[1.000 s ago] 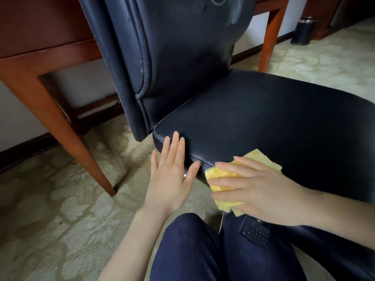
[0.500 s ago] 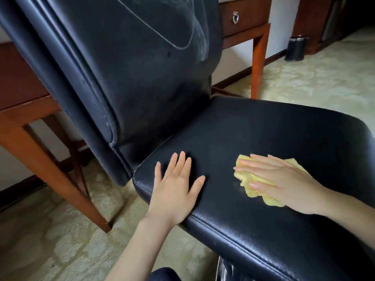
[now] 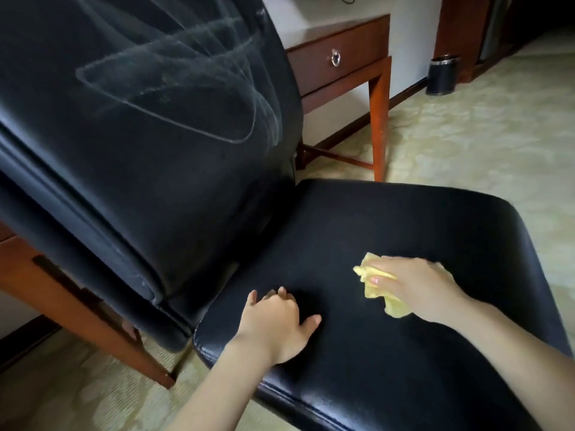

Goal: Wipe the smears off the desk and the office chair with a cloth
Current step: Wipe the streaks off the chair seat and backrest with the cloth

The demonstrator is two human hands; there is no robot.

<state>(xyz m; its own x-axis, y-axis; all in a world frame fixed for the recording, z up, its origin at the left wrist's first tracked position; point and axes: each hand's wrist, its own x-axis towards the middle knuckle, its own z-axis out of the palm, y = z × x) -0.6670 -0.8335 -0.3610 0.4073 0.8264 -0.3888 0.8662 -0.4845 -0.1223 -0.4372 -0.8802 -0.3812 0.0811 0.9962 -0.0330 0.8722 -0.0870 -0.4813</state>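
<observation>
A black leather office chair (image 3: 389, 231) fills the view. Its backrest (image 3: 149, 126) on the left carries pale white smears (image 3: 174, 88) in looping streaks. My right hand (image 3: 417, 287) holds a bunched yellow cloth (image 3: 378, 290) down on the middle of the seat, with my thumb over it. My left hand (image 3: 277, 325) rests palm down on the seat near its front-left corner, fingers spread and pointing toward the backrest. The brown wooden desk (image 3: 339, 51) stands behind the chair.
The desk has a drawer with a metal ring pull (image 3: 335, 58) and slim legs (image 3: 378, 119); another desk leg (image 3: 77, 306) slants at the left. A small dark waste bin (image 3: 441, 76) stands by the wall at the back right. Pale patterned carpet (image 3: 482, 144) covers the floor.
The view has risen and now shows the smeared backrest. My right hand has slid the cloth from the seat's front edge toward its middle. My left hand went from the edge onto the seat.
</observation>
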